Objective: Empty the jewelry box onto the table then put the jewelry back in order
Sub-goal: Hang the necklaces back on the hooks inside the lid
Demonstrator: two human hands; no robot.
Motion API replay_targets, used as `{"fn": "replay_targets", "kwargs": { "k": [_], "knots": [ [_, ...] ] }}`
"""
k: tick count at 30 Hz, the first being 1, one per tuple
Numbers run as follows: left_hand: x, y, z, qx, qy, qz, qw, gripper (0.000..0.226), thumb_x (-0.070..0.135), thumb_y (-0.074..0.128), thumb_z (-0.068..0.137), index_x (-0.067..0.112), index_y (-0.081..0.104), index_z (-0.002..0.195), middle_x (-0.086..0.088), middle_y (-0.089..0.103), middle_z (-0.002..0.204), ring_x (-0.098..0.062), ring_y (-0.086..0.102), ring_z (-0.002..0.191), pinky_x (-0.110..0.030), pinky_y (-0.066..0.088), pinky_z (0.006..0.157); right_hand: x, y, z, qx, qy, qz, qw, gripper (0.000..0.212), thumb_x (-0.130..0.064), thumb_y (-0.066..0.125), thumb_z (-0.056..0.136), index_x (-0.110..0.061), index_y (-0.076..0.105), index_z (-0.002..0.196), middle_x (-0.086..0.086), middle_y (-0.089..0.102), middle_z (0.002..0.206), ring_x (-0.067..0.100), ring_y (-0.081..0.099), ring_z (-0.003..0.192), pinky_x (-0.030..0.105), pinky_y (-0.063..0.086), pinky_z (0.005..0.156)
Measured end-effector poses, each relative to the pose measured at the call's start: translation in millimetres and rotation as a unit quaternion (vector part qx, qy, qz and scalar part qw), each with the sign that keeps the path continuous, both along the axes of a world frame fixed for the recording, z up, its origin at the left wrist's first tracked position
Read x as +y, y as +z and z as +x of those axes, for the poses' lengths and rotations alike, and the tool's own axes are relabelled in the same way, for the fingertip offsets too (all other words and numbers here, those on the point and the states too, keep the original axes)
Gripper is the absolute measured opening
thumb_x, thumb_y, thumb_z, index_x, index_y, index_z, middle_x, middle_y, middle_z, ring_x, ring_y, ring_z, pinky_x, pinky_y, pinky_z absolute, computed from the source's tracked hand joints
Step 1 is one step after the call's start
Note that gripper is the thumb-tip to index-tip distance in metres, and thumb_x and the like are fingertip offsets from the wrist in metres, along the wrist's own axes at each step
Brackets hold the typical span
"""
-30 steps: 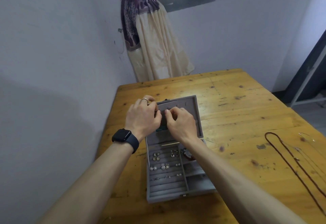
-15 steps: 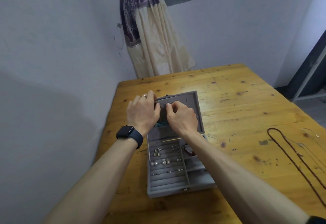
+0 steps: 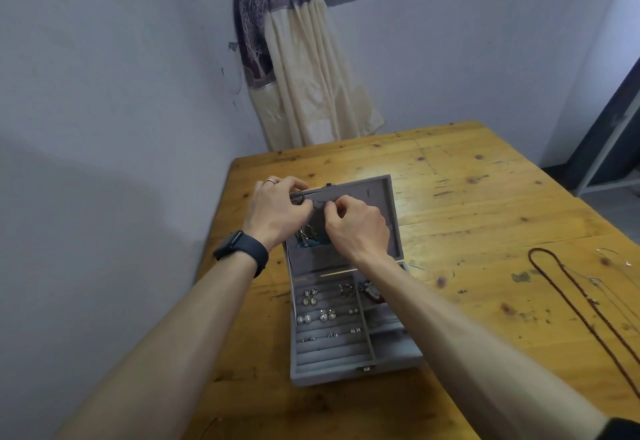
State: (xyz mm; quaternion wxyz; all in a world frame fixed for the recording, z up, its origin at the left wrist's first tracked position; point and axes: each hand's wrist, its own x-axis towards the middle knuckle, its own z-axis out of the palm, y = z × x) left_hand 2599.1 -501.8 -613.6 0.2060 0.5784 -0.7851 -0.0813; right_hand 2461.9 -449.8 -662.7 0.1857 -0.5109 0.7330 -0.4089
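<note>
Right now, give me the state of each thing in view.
Box: open, on table.
Lid: raised, tilted back.
Left hand: grips lid's top edge.
Right hand: pinches small piece at lid.
Earrings: seated in box's rows.
Necklace: laid out on table.

Left hand (image 3: 277, 212), right hand (image 3: 358, 228): fingers (image 3: 338, 204) pinched.

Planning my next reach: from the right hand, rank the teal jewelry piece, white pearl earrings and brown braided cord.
1. Teal jewelry piece, beside the right hand, in lid pocket.
2. White pearl earrings, tray's left.
3. Brown braided cord, table's right.
</note>
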Motion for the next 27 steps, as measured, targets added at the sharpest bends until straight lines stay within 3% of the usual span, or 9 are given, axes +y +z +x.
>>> {"fn": "replay_targets", "kwargs": {
  "k": [8, 12, 16, 19, 23, 27],
  "knots": [
    [3, 4, 17, 0.023, -0.050, 0.001, 0.998, 0.038, 0.063, 0.067, 0.075, 0.039, 0.062, 0.103, 0.014, 0.062, 0.101, -0.016, 0.057, 0.106, -0.043, 0.053, 0.090, 13, -5, -1, 0.039, 0.007, 0.035, 0.999, 0.033, -0.047, 0.047, 0.090, -0.021, 0.068, 0.084, 0.005, 0.068, 0.082, 0.034, 0.063, 0.084, 0.033, 0.043, 0.068],
    [8, 7, 21, 0.043, -0.060, 0.002, 0.997, 0.030, 0.053, 0.070, 0.080, 0.037, 0.063, 0.104, 0.011, 0.066, 0.106, -0.012, 0.059, 0.105, -0.044, 0.054, 0.090, 19, -9, -8, 0.074, 0.011, 0.036, 0.997, 0.034, -0.051, 0.048, 0.093, -0.024, 0.068, 0.087, 0.003, 0.069, 0.091, 0.033, 0.063, 0.089, 0.033, 0.041, 0.069],
    [13, 11, 16, 0.042, -0.050, -0.019, 0.998, 0.029, 0.048, 0.073, 0.081, 0.036, 0.062, 0.104, 0.012, 0.065, 0.099, -0.014, 0.060, 0.099, -0.042, 0.056, 0.084, 24, -19, -14, 0.081, 0.031, -0.051, 0.995, 0.025, -0.049, 0.057, 0.093, -0.025, 0.057, 0.098, -0.001, 0.059, 0.100, 0.032, 0.063, 0.084, 0.040, 0.052, 0.072],
    [17, 12, 14, 0.020, -0.049, -0.032, 0.998, 0.028, 0.047, 0.071, 0.082, 0.036, 0.060, 0.106, 0.012, 0.065, 0.098, -0.016, 0.059, 0.097, -0.042, 0.055, 0.082, 28, -33, -24, 0.123, 0.080, -0.129, 0.981, 0.021, -0.034, 0.063, 0.095, -0.021, 0.059, 0.111, 0.003, 0.057, 0.110, 0.031, 0.064, 0.085, 0.043, 0.056, 0.068],
    [20, 12, 14, -0.001, -0.051, -0.062, 0.997, 0.024, 0.048, 0.069, 0.085, 0.038, 0.058, 0.104, 0.012, 0.065, 0.098, -0.019, 0.058, 0.098, -0.042, 0.053, 0.082, 31, -57, -40, 0.239, 0.088, -0.209, 0.944, 0.024, -0.026, 0.063, 0.096, -0.015, 0.069, 0.117, 0.006, 0.064, 0.111, 0.027, 0.057, 0.098, 0.042, 0.054, 0.079],
    [20, 7, 15, -0.011, -0.061, -0.072, 0.996, 0.016, 0.043, 0.069, 0.088, 0.035, 0.059, 0.097, 0.007, 0.063, 0.102, -0.021, 0.055, 0.101, -0.037, 0.047, 0.080, 34, -61, -46, 0.302, 0.096, -0.198, 0.928, 0.025, -0.035, 0.052, 0.099, -0.021, 0.066, 0.115, -0.002, 0.068, 0.103, 0.025, 0.062, 0.087, 0.039, 0.047, 0.075]
  ]
}}
